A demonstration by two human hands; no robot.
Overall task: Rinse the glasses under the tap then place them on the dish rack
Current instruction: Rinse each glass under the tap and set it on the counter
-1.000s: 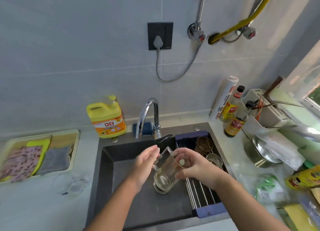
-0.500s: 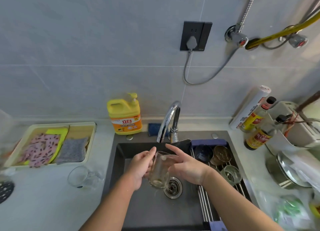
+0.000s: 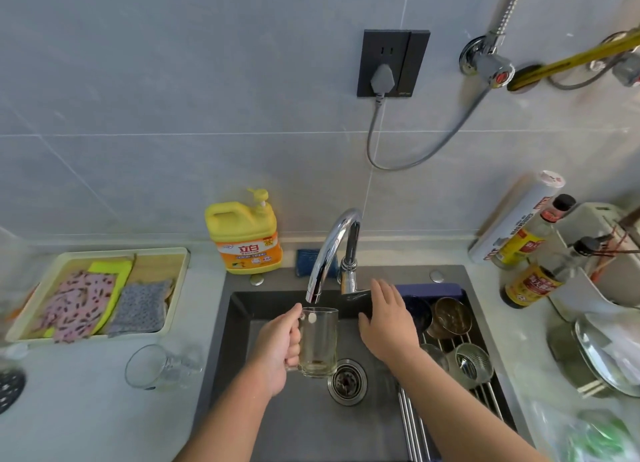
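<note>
My left hand point(image 3: 277, 350) grips the handle of a clear glass mug point(image 3: 320, 340) and holds it upright over the dark sink point(image 3: 239, 323), its rim just below the chrome tap spout point(image 3: 329, 253). No water shows from the spout. My right hand point(image 3: 389, 319) is off the mug, fingers straight, lying on the black tap lever to the right of the mug. A second clear glass mug point(image 3: 156, 368) lies on its side on the counter left of the sink. The roll-up dish rack point(image 3: 450, 385) spans the sink's right part and carries bowls and small glasses.
A yellow detergent jug point(image 3: 246, 236) stands behind the sink. A tray of cloths point(image 3: 97, 291) sits at the left. Sauce bottles point(image 3: 533, 274), a roll and pot lids crowd the right counter. The drain point(image 3: 347, 382) lies below the mug.
The right hand let go of the mug and moved up to the tap lever. The left hand shifted to the handle and brought the mug upright under the spout.
</note>
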